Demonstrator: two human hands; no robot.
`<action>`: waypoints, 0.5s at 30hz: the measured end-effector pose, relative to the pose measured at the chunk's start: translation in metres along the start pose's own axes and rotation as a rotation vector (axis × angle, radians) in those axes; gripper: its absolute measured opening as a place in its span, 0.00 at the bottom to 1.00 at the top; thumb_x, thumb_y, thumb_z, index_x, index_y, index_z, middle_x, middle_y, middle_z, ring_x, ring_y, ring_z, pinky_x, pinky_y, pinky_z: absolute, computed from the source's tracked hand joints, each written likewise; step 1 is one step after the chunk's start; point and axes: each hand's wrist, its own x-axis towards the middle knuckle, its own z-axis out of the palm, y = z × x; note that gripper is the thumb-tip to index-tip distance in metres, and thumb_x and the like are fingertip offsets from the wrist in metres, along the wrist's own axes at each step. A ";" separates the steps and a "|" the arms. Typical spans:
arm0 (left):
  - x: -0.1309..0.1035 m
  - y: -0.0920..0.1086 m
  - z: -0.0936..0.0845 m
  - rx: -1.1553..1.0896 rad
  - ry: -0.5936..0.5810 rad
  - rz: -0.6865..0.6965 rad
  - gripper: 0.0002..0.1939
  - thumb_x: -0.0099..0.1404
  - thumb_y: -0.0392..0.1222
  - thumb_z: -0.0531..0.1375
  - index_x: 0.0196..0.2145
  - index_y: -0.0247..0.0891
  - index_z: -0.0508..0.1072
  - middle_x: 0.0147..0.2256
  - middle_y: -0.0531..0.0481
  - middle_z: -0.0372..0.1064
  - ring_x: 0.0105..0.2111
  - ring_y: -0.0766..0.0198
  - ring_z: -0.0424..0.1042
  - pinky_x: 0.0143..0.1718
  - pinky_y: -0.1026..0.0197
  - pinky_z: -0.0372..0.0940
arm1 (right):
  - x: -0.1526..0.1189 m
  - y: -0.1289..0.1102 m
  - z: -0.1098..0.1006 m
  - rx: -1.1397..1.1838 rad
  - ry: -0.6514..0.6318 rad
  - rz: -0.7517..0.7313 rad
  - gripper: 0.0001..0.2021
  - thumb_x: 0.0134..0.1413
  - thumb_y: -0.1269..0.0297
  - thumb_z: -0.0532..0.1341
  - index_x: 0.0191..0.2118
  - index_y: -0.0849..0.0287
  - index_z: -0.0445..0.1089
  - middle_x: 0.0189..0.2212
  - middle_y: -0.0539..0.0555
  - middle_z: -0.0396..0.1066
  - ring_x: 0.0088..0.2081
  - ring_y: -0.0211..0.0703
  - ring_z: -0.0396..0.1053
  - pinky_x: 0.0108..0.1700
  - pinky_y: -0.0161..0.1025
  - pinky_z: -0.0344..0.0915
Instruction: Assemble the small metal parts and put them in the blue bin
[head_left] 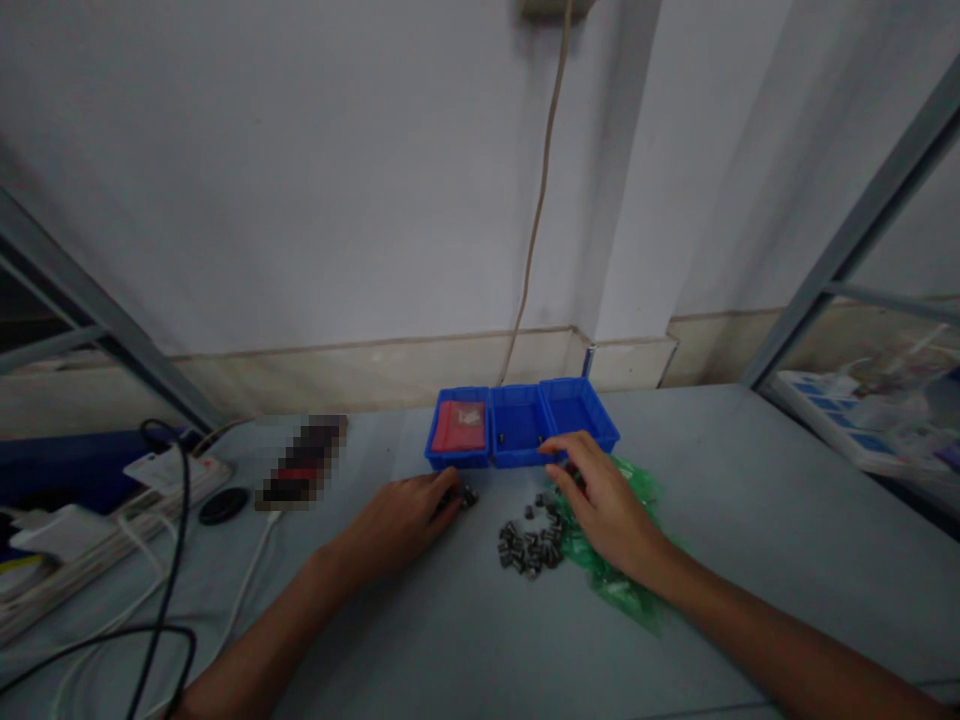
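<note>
Small dark metal parts (531,548) lie in a loose pile on the grey table, beside a crumpled green plastic bag (626,590). My right hand (600,500) is over the bag, just in front of the middle blue bin (517,458), its thumb and fingers apart. Two small parts sit inside that bin. To the left of the pile, my left hand (412,515) rests on the table with its fingers curled around a few metal parts (469,496), some of which show at the fingertips.
A left blue bin (459,462) holds a red packet (459,428); a right blue bin (577,408) adjoins the middle one. Cables, a power strip (112,545), a black disc (223,506) and a blurred-out object (304,465) are at left. White trays (840,425) stand far right.
</note>
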 end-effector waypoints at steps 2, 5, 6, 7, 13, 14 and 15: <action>0.000 0.000 0.000 -0.002 -0.004 -0.002 0.12 0.81 0.48 0.49 0.50 0.41 0.68 0.42 0.45 0.78 0.38 0.53 0.78 0.38 0.56 0.67 | 0.000 0.001 0.000 -0.113 -0.023 -0.047 0.16 0.74 0.68 0.56 0.62 0.51 0.67 0.56 0.60 0.68 0.56 0.54 0.71 0.59 0.54 0.70; 0.000 0.001 -0.001 -0.007 0.001 -0.006 0.12 0.81 0.49 0.49 0.49 0.41 0.68 0.41 0.45 0.78 0.37 0.53 0.78 0.37 0.56 0.66 | -0.002 0.004 0.002 -0.218 -0.085 -0.055 0.21 0.72 0.69 0.57 0.67 0.51 0.62 0.61 0.62 0.64 0.60 0.58 0.70 0.61 0.57 0.71; 0.000 0.002 -0.002 -0.006 0.000 -0.009 0.12 0.81 0.49 0.49 0.49 0.41 0.68 0.41 0.45 0.78 0.37 0.53 0.78 0.37 0.56 0.66 | -0.002 0.005 0.003 -0.240 -0.103 -0.055 0.22 0.72 0.69 0.58 0.68 0.51 0.62 0.62 0.62 0.64 0.60 0.58 0.70 0.60 0.57 0.72; 0.000 0.002 -0.003 -0.007 -0.004 -0.011 0.12 0.81 0.48 0.49 0.49 0.41 0.68 0.42 0.45 0.78 0.37 0.53 0.78 0.37 0.56 0.66 | -0.003 0.006 0.004 -0.257 -0.119 -0.053 0.23 0.71 0.68 0.59 0.68 0.51 0.61 0.63 0.62 0.63 0.60 0.58 0.71 0.60 0.57 0.73; 0.000 0.002 -0.002 0.002 -0.016 -0.018 0.12 0.81 0.48 0.49 0.50 0.41 0.68 0.42 0.44 0.78 0.38 0.52 0.79 0.38 0.56 0.65 | -0.003 0.002 0.005 -0.293 -0.074 -0.050 0.21 0.72 0.66 0.59 0.67 0.54 0.62 0.65 0.66 0.60 0.53 0.55 0.75 0.54 0.55 0.76; 0.000 0.001 -0.002 0.000 -0.015 -0.015 0.12 0.81 0.48 0.49 0.50 0.42 0.68 0.42 0.45 0.78 0.38 0.52 0.79 0.37 0.56 0.65 | -0.003 0.000 0.004 -0.301 -0.083 -0.061 0.19 0.72 0.66 0.58 0.65 0.55 0.64 0.63 0.65 0.63 0.51 0.54 0.75 0.52 0.54 0.75; 0.000 0.001 -0.001 -0.005 -0.013 -0.011 0.12 0.81 0.48 0.49 0.50 0.42 0.68 0.42 0.45 0.78 0.38 0.52 0.79 0.37 0.56 0.65 | -0.003 -0.002 0.003 -0.315 -0.113 -0.083 0.15 0.73 0.65 0.59 0.61 0.56 0.67 0.57 0.63 0.68 0.51 0.54 0.74 0.52 0.54 0.74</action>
